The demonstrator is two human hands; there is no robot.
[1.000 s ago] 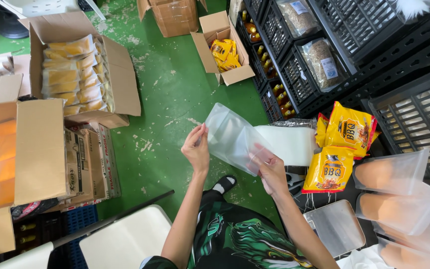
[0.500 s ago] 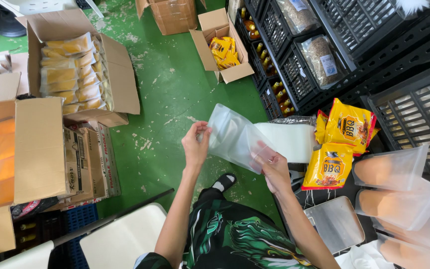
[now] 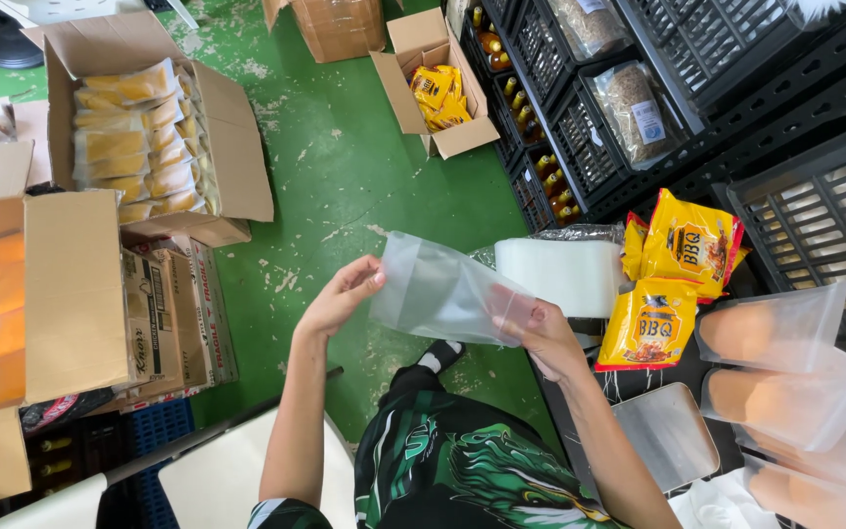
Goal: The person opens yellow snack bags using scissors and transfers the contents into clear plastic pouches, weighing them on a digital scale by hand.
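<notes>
I hold a clear, empty plastic bag [image 3: 440,291] in front of me over the green floor. My left hand [image 3: 343,294] pinches its left edge with fingertips. My right hand [image 3: 541,333] grips the bag's right end, thumb on top. Just right of the bag lies a stack of white folded bags [image 3: 560,273]. Beside that sit two yellow and red snack packets [image 3: 676,276]. Filled clear pouches [image 3: 780,330] lie at the far right.
An open cardboard box of yellow packs [image 3: 134,137] stands at the left, with more cartons [image 3: 51,294] below it. A small box of yellow packets [image 3: 440,93] sits on the floor ahead. Black crates [image 3: 619,108] with bottles and bagged goods line the right.
Both hands have shifted the bag slightly lower and flattened it; my left hand moved from the bag's lower edge to its left edge.
</notes>
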